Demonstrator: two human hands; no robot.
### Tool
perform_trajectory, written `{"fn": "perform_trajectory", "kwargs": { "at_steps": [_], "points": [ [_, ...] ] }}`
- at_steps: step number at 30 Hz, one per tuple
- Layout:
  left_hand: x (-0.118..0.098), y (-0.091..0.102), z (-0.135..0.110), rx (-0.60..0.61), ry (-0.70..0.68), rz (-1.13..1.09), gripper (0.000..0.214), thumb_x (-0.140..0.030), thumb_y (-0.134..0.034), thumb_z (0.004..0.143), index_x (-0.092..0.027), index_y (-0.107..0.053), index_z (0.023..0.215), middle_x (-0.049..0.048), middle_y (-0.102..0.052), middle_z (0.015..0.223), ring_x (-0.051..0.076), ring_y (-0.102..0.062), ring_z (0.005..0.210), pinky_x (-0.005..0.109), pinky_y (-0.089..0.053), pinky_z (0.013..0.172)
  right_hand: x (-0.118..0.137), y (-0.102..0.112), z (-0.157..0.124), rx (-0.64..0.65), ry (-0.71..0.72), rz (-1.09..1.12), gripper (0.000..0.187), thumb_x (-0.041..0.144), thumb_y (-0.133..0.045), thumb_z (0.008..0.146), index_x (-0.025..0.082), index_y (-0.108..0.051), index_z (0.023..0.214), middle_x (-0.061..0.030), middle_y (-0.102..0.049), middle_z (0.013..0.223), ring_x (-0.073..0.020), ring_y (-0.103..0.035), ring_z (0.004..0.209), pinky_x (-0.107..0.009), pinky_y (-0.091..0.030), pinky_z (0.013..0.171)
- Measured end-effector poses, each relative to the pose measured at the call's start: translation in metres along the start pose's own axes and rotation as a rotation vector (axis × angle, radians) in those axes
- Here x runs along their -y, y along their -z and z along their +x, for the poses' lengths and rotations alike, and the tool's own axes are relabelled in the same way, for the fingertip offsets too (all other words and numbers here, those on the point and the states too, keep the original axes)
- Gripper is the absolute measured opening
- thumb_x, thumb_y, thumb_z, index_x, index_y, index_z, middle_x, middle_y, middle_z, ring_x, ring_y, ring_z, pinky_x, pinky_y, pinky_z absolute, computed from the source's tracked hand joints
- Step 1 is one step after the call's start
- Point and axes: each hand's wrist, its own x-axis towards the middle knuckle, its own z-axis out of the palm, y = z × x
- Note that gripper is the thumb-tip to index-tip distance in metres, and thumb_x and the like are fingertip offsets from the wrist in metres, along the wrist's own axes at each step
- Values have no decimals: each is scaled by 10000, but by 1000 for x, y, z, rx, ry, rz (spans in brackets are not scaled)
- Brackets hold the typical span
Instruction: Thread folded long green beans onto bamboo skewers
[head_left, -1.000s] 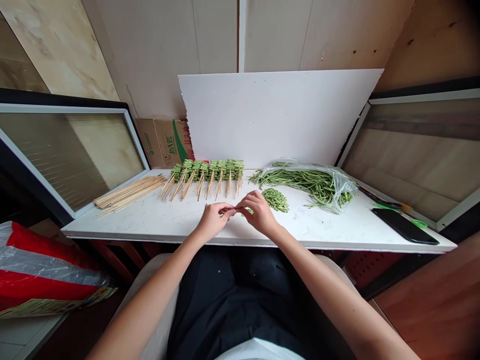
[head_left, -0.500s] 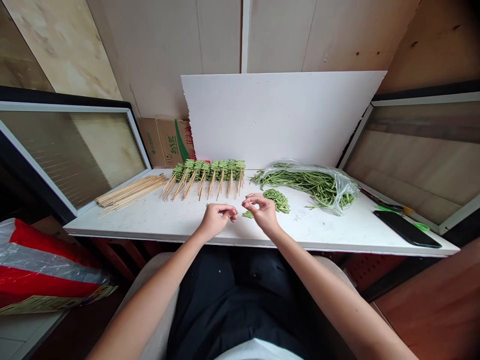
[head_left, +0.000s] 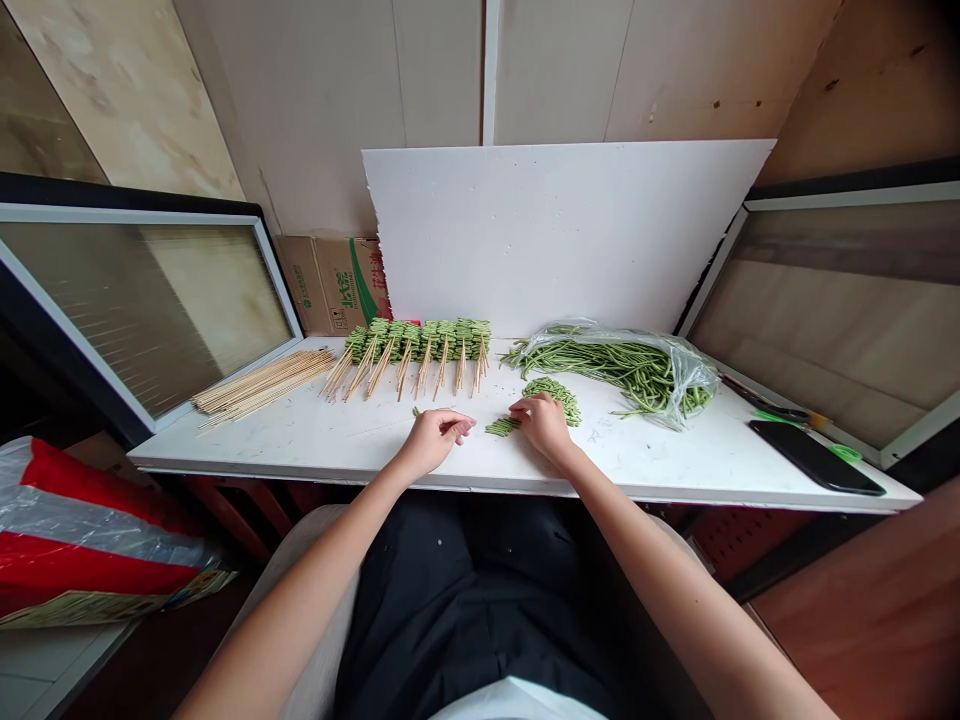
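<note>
Two hands work at the desk [head_left: 315, 440] edge: left hand [head_left: 433, 440] clenched on a skewer [head_left: 417, 411], right hand [head_left: 541, 424] fingers pinching cut bean pieces [head_left: 555, 397]. The sharp tip could prick fingers; finished skewers [head_left: 416, 350] lie beyond.

Black phone [head_left: 816, 457] (flat) — cardboard box [head_left: 330, 284]

Makeshift food-prep corner: bean skewers [head_left: 420, 345], plywood walls [head_left: 300, 100], white worktop [head_left: 675, 460].

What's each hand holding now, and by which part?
Left hand pinches a thin wooden skewer, gripped partway along; a green bit sits near its far tip. Right hand rests on the pile of short cut green bean pieces; its grip cannot be told.
</note>
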Motion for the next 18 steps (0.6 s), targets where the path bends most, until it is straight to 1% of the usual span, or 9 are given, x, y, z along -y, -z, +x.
{"fn": "perform_trajectory", "kwargs": {
  "at_steps": [2,4,7,9,13,14,16,18],
  "points": [
    [1,0,0,-4,0,21,306,-367,-637,960,-131,-809,1050,108,-775,926,167,-690,703,301,-567,701,5,5,2,53,-27,-5,278,116,-574,939,192,-837,990,-125,-802,952,-329,-630,1075,-442,-421,933],
    [1,1,0,-11,16,14,300,-328,-623,961,-128,-794,1106,105,-772,927,174,-700,730,311,-574,721,11,11,4,85,-50,-20,269,144,-573,963,196,-836,988,-132,-803,999,-352,-618,1149,-442,-424,944],
    [-1,1,0,-31,46,-50,319,-300,-661,935,-116,-757,1177,98,-771,892,186,-713,737,332,-591,742,23,20,6,85,-32,29,246,207,-587,998,206,-833,991,-132,-802,1039,-375,-599,1194,-451,-437,951],
    [-4,2,-1,-46,46,-85,361,-308,-720,903,-115,-736,1208,90,-771,864,196,-724,742,351,-603,766,35,25,6,103,36,157,228,284,-609,1013,223,-828,1024,-114,-805,1062,-359,-616,1168,-434,-462,938],
    [-8,1,-2,-58,48,-136,473,-316,-832,818,-124,-715,1234,90,-786,874,213,-748,761,374,-617,797,60,30,0,234,203,473,326,476,-584,1032,254,-823,1026,-80,-811,1060,-290,-675,1051,-361,-513,811],
    [-9,1,-2,-51,52,-148,492,-311,-847,801,-125,-713,1237,91,-790,885,216,-753,766,377,-619,805,65,29,-2,235,219,515,324,494,-600,1021,259,-823,1019,-75,-812,1049,-280,-679,1030,-352,-515,787],
    [-9,-1,-2,-28,55,-156,514,-297,-860,787,-128,-709,1247,92,-796,904,220,-762,782,380,-621,825,72,26,-6,194,225,549,272,488,-671,980,262,-821,995,-69,-811,1021,-269,-677,1004,-348,-515,771],
    [-9,-2,-2,-20,42,-122,521,-277,-864,782,-138,-710,1260,90,-799,923,227,-768,823,378,-616,851,73,23,-7,152,213,558,223,456,-716,952,255,-815,957,-66,-808,987,-262,-674,979,-351,-513,770]
  ]
}}
